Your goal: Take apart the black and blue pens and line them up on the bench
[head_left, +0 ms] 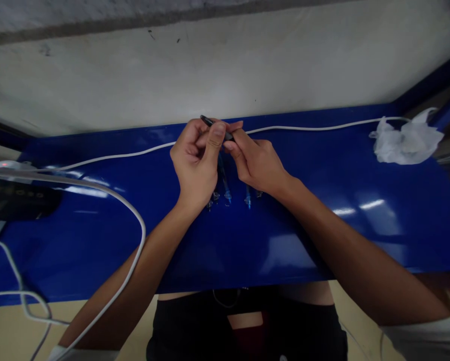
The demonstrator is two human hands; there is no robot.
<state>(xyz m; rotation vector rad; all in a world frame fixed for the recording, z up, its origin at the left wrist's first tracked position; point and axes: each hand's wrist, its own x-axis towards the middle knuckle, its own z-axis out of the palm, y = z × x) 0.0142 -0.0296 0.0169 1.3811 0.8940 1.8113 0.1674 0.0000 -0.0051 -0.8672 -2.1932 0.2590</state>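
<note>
A black pen is held in the air above the table, slanting down to the right. My left hand is closed around it, with the thumb pressed along its middle. The fingers of my right hand pinch its right end, so that part is mostly covered. Below and between my hands, several slim pens lie on the blue table; a blue-tinted one and another blue one show best. Their far parts are hidden under my hands.
A white cable runs along the back of the blue table. Another white cable loops over my left forearm. A crumpled white plastic bag sits at the back right; a black object lies at the left.
</note>
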